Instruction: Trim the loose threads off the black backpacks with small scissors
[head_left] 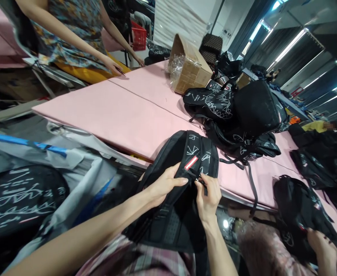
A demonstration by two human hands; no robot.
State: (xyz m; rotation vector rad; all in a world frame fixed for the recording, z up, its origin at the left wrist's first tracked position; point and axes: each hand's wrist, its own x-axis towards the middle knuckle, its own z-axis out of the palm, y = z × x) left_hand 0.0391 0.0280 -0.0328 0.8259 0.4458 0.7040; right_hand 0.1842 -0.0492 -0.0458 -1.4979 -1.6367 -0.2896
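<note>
Two hands at a zipper on a black backpack

The left hand [164,184] grips the backpack [182,165] at the pink table's [122,115] near edge; the right hand [207,195] pinches its zipper pull [198,178]. Beyond the backpack lies a pile of backpacks [237,115], behind it a cardboard box [188,67]. Across the table, another person's hand [112,66] rests on the pink surface.

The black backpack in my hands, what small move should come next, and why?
Probably draw the zipper pull along its track. Your right hand pinches it beside the red label, while your left hand braces the black backpack against the pink table.
</note>
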